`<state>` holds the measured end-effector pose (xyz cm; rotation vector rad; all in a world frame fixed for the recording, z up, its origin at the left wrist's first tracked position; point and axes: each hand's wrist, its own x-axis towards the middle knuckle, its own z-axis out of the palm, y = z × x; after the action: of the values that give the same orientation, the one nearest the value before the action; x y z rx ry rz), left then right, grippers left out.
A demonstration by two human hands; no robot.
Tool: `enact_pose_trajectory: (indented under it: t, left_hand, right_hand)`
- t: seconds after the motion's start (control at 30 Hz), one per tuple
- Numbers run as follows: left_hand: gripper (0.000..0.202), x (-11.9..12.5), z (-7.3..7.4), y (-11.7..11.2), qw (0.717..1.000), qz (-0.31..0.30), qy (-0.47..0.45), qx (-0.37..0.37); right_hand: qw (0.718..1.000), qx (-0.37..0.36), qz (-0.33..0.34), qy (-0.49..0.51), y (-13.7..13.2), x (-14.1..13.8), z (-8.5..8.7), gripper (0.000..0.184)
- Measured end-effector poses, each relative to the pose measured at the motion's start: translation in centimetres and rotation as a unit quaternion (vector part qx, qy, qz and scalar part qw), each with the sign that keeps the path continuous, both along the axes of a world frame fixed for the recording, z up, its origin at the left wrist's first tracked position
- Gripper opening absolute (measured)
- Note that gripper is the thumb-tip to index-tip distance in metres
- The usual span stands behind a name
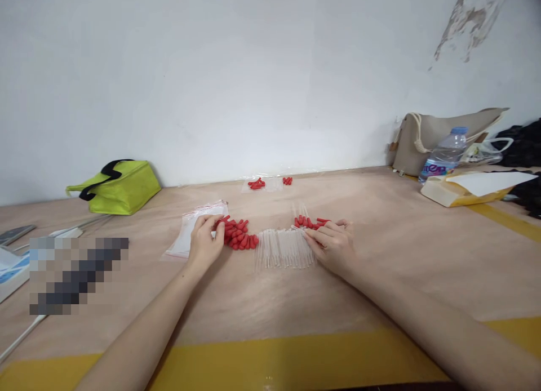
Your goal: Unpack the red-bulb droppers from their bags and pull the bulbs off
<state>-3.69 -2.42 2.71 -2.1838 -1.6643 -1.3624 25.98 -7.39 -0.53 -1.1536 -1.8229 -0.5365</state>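
A heap of small red rubber bulbs lies by my left hand, whose fingers are closed on one bulb at the heap's left edge. To the right of the heap, thin clear tubes lie side by side in a row. My right hand is at the right end of this row, its fingertips pinched on what looks like one thin clear tube. Just beyond these fingers are more red bulbs, some with clear tubes sticking out of them away from me. The right fingers partly hide that group.
White zip bags lie beside my left hand. Farther back are clear packets with red bulbs. A lime-green bag stands at left; a water bottle, beige bag and open carton at right. Yellow tape marks the near edge.
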Motion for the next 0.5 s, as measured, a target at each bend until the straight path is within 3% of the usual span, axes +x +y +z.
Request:
enact_pose_trajectory:
  t: [0.2, 0.5]
  left_hand:
    - [0.028, -1.3, -1.4, 2.4, 0.995, 0.026, -0.089, -0.036]
    - [0.025, -1.2, -1.8, 3.1, 0.997, 0.044, -0.061, -0.032]
  right_hand:
    - [1.0, 0.02, -0.005, -0.013, 0.1, -0.2, -0.1, 0.019]
    - [0.997, -0.036, 0.035, -0.058, -0.3, -0.5, -0.3, 0.017]
